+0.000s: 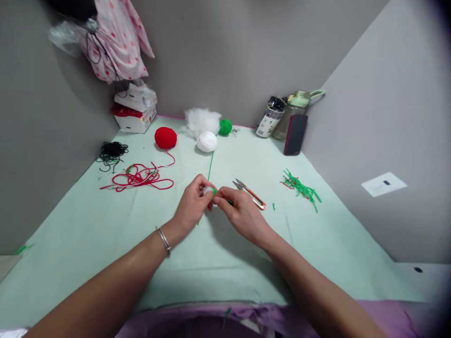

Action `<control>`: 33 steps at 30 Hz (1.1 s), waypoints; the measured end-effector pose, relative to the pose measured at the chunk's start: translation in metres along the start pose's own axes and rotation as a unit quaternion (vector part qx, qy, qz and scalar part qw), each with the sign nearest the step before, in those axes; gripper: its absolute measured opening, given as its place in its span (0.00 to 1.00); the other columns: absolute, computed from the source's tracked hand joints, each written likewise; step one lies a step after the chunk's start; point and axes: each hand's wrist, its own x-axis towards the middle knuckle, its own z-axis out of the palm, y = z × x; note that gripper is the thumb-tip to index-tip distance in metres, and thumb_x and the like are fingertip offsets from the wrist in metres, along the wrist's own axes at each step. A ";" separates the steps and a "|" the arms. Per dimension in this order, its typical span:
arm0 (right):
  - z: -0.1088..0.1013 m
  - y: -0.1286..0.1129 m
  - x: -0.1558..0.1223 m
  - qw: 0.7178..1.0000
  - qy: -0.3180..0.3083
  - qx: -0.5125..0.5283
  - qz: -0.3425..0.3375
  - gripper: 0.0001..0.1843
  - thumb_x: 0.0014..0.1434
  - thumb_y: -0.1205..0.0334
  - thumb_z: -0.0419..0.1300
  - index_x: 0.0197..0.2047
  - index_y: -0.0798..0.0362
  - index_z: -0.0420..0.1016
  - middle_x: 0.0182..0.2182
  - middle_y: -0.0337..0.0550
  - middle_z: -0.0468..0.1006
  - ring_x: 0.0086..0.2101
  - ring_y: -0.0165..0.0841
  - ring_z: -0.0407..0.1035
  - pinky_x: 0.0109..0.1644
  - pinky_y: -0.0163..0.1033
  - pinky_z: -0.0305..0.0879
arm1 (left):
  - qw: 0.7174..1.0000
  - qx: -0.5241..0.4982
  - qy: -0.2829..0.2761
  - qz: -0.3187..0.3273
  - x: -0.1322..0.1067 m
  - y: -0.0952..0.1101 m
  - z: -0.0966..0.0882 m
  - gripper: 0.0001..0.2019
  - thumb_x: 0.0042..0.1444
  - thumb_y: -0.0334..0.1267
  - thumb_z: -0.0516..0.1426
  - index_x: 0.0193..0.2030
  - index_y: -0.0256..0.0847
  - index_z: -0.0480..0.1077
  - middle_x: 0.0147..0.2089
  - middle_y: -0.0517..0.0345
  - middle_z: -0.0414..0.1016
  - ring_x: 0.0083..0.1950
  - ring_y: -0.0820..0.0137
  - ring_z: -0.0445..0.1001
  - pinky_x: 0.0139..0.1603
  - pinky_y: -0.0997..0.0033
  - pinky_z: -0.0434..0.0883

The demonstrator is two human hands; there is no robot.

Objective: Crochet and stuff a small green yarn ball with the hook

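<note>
Over the middle of the table, my left hand (194, 199) pinches a small white and green yarn piece (210, 190). Close against it, my right hand (239, 209) has its fingers closed at the green end of the piece; a thin green bit shows under those fingers, too small to name. A green strand (211, 166) runs from the hands back toward the yarn balls, and a short green tail hangs below my left hand. Just right of my right hand lie orange-handled thread snips (254, 196), blades apart.
Behind are a red yarn ball (165, 138), a white ball (206, 142), a green ball (225, 127) and white stuffing (202, 122). Loose red yarn (141, 178) and black yarn (112, 152) lie left, green scraps (300, 188) right. A phone (295, 135) leans against a bottle (283, 123).
</note>
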 end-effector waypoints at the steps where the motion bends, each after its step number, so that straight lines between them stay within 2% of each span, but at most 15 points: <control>1: 0.004 0.001 0.001 1.000 0.009 -0.007 -0.002 0.11 0.65 0.64 0.56 0.31 0.52 0.75 0.22 0.33 0.68 0.24 0.29 0.57 0.32 0.36 0.51 | 1.000 0.002 0.013 -0.002 0.001 -0.002 0.001 0.09 0.51 0.28 0.62 0.33 0.43 0.67 0.24 0.70 0.71 0.22 0.76 0.67 0.24 0.75 0.63; 4: 0.011 0.007 0.005 0.999 0.037 -0.018 0.003 0.10 0.62 0.65 0.59 0.27 0.51 0.69 0.21 0.32 0.66 0.24 0.29 0.56 0.32 0.36 0.50 | 0.999 -0.010 0.032 -0.021 0.003 -0.006 0.003 0.09 0.50 0.26 0.61 0.33 0.44 0.67 0.21 0.71 0.67 0.20 0.76 0.63 0.22 0.75 0.59; 8: 0.010 0.014 0.010 0.997 0.072 -0.032 0.012 0.15 0.59 0.63 0.63 0.24 0.49 0.62 0.20 0.31 0.63 0.24 0.28 0.54 0.31 0.36 0.48 | 0.996 -0.066 0.001 -0.058 0.001 -0.002 0.005 0.07 0.52 0.29 0.60 0.31 0.43 0.65 0.25 0.66 0.69 0.24 0.75 0.67 0.26 0.76 0.65; 14: 0.005 0.012 0.009 0.996 0.087 -0.004 0.024 0.13 0.60 0.59 0.62 0.25 0.51 0.70 0.19 0.30 0.64 0.23 0.27 0.53 0.30 0.36 0.49 | 0.987 -0.136 -0.058 -0.063 -0.002 0.013 -0.001 0.13 0.62 0.46 0.61 0.32 0.43 0.66 0.33 0.62 0.70 0.33 0.72 0.71 0.37 0.71 0.74; 17: 0.005 0.011 0.008 0.996 0.082 0.020 0.022 0.15 0.60 0.56 0.62 0.24 0.51 0.71 0.19 0.31 0.62 0.23 0.27 0.53 0.29 0.36 0.49 | 0.988 -0.122 -0.073 -0.059 -0.003 0.018 -0.007 0.08 0.59 0.41 0.64 0.35 0.41 0.70 0.35 0.60 0.75 0.36 0.71 0.74 0.41 0.70 0.74; 20: 0.004 0.011 0.009 0.996 0.072 0.039 0.032 0.19 0.61 0.51 0.63 0.23 0.52 0.72 0.19 0.31 0.60 0.24 0.28 0.51 0.29 0.37 0.48 | 0.992 -0.087 -0.081 -0.052 -0.004 0.019 -0.011 0.09 0.55 0.37 0.67 0.38 0.40 0.72 0.34 0.59 0.78 0.36 0.70 0.76 0.43 0.67 0.75; 24: 0.001 0.009 0.008 0.997 0.038 0.056 0.038 0.19 0.62 0.48 0.63 0.26 0.53 0.74 0.21 0.32 0.63 0.24 0.28 0.53 0.30 0.37 0.48 | 0.998 -0.039 -0.055 -0.019 -0.005 0.014 -0.010 0.10 0.55 0.34 0.67 0.39 0.41 0.70 0.33 0.64 0.76 0.32 0.71 0.75 0.40 0.67 0.73; 28: 0.002 0.000 0.003 0.997 0.000 0.071 0.034 0.16 0.65 0.52 0.60 0.30 0.53 0.74 0.22 0.33 0.66 0.25 0.28 0.53 0.30 0.36 0.50 | 1.000 -0.001 -0.019 0.019 -0.005 0.002 -0.005 0.10 0.56 0.30 0.64 0.38 0.44 0.67 0.31 0.67 0.73 0.29 0.73 0.72 0.34 0.70 0.69; 33: 0.005 -0.006 0.000 0.998 0.031 0.057 0.005 0.13 0.65 0.57 0.58 0.29 0.51 0.71 0.22 0.35 0.69 0.24 0.29 0.56 0.29 0.36 0.52 | 0.999 0.017 0.003 0.036 -0.003 -0.004 0.001 0.07 0.61 0.32 0.60 0.38 0.45 0.65 0.29 0.68 0.72 0.26 0.74 0.68 0.29 0.72 0.65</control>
